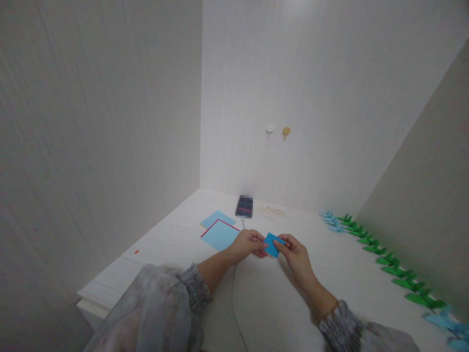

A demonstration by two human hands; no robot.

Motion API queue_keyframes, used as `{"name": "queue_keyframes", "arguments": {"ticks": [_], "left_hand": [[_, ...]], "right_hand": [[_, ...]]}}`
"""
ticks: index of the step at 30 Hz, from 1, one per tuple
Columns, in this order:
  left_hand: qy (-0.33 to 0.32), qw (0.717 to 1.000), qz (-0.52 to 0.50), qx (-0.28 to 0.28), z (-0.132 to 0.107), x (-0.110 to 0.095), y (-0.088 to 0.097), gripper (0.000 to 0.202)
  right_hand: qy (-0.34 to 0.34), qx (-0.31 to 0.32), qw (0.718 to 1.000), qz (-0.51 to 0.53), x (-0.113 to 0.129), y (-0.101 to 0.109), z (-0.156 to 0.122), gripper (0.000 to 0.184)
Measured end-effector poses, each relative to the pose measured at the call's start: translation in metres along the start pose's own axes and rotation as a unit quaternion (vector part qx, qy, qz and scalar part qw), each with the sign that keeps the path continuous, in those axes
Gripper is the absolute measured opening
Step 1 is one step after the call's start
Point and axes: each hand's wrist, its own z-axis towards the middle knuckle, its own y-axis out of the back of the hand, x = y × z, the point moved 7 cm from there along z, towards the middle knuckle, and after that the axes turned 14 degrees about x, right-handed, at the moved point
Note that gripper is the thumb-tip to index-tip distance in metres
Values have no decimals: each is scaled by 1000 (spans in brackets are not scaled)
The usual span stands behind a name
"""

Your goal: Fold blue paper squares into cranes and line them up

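Observation:
A small square of folded blue paper [271, 244] is held up between my two hands, above the white table. My left hand [249, 243] pinches its left edge with thumb and fingers. On the other side, my right hand [294, 250] grips the right corner, the thumb lying across the paper's face. Behind my left hand lie sheets of light blue paper [220, 235], the nearer one with a red edge along its far sides. My left wrist and hand hide part of that sheet.
A dark blurred device [245, 207] stands at the back, with a white cable [233, 298] running towards me. Green folded paper pieces [387, 260] and light blue ones [334, 222] line the right side. An orange scrap [137, 252] lies left. Two hooks [286, 131] hang on the wall.

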Motion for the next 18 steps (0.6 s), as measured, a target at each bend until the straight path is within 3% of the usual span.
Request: {"name": "queue_keyframes", "arguments": {"ticks": [7, 12, 15, 18], "left_hand": [[-42, 996, 30, -77, -3, -10, 13, 25], [-64, 994, -54, -72, -6, -17, 6, 25], [-60, 987, -144, -41, -5, -17, -3, 24], [-40, 982, -186, -17, -5, -15, -9, 23]], "right_hand": [[33, 15, 973, -230, 13, 5, 1, 14], [103, 34, 965, -240, 26, 4, -3, 13], [155, 18, 961, -228, 35, 8, -7, 10], [196, 47, 952, -229, 41, 4, -9, 8]]}}
